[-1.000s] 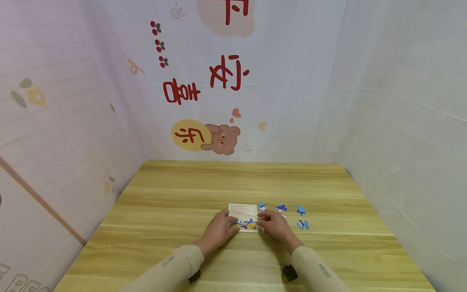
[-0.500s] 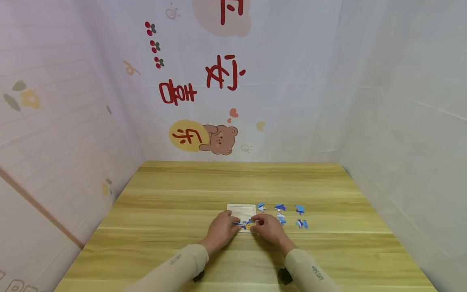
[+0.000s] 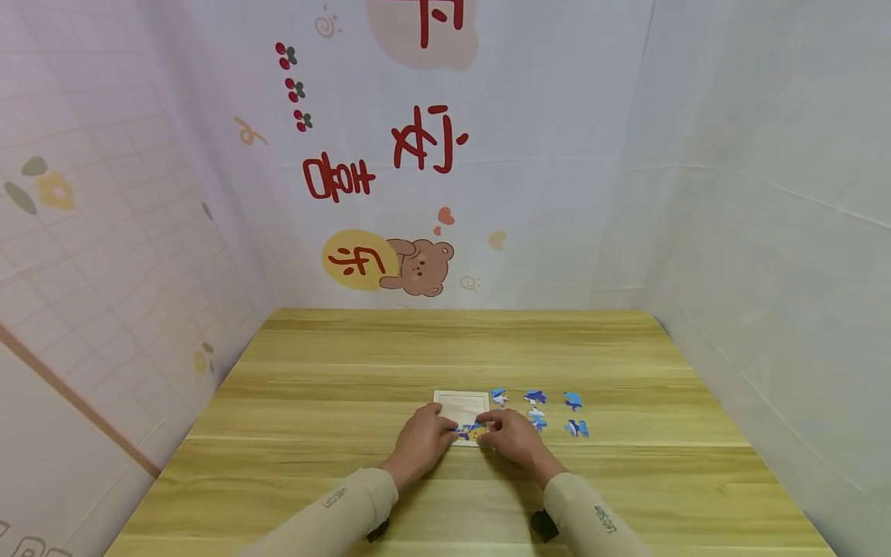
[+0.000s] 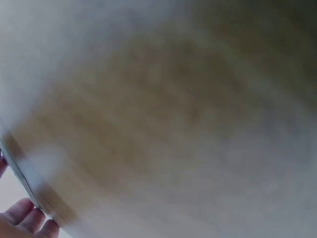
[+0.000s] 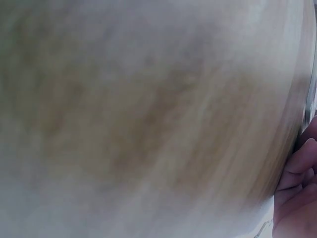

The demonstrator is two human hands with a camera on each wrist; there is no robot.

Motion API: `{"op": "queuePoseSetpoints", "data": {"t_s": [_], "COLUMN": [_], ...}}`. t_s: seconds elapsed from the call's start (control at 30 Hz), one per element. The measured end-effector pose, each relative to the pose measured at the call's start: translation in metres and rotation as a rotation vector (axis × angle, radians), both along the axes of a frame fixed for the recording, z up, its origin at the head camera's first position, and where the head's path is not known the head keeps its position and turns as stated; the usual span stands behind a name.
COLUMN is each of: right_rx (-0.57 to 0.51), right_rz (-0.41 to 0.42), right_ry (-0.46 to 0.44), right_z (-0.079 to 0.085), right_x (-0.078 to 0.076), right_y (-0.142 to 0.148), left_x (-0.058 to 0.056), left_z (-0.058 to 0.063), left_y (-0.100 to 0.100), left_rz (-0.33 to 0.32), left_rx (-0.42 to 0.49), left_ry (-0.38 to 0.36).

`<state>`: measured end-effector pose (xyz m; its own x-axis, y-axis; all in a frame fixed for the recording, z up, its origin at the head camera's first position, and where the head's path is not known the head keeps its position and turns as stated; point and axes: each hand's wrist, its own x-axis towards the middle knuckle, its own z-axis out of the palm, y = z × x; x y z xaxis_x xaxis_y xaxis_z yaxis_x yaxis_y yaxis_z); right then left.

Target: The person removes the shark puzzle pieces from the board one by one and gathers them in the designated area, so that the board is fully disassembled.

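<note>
A small white puzzle tray (image 3: 462, 398) lies on the table, with blue and yellow jigsaw pieces (image 3: 465, 434) along its near side. My left hand (image 3: 419, 439) rests at the tray's left edge, thumb and index finger reaching over the pieces. At the near right corner my right hand (image 3: 513, 436) pinches a jigsaw piece between thumb and index finger; the fingers mostly cover it. In the left wrist view, fingertips (image 4: 35, 218) show at the lower left. Bent fingers (image 5: 302, 161) appear at the right edge of the right wrist view. Both wrist views are largely blurred.
Loose blue-and-white jigsaw pieces lie right of the tray: one by its far corner (image 3: 499, 397), others such as a dark blue piece (image 3: 535, 397) and a right-hand piece (image 3: 577, 428). The wooden table (image 3: 334, 371) meets pale printed cloth walls (image 3: 543, 232).
My right hand has moved left with its jigsaw piece, from beside the tray to over its near right corner. My left hand stays at the left edge. The head view has shifted slightly.
</note>
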<state>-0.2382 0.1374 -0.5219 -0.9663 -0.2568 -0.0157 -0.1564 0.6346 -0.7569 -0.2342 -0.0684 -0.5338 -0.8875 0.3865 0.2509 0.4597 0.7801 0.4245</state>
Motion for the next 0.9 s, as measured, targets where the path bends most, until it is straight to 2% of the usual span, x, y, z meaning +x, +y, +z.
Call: {"op": "queuePoseSetpoints", "data": {"t_s": [0.5,0.9], "right_rx": [-0.056,-0.140], "right_rz": [-0.005,-0.047], "right_ry": [0.016,-0.026], "right_z": [-0.0071,-0.0080], "right_x": [0.0010,0.0031], "right_y": [0.0031,0.0026], "left_x": [0.0003,0.0025], "left_z": [0.0006,0.0026], "left_y": [-0.0004,-0.0011], "left_rz": [-0.018,-0.032], "left_rx": [-0.011,-0.008], "left_ry": [0.020,0.051]}}
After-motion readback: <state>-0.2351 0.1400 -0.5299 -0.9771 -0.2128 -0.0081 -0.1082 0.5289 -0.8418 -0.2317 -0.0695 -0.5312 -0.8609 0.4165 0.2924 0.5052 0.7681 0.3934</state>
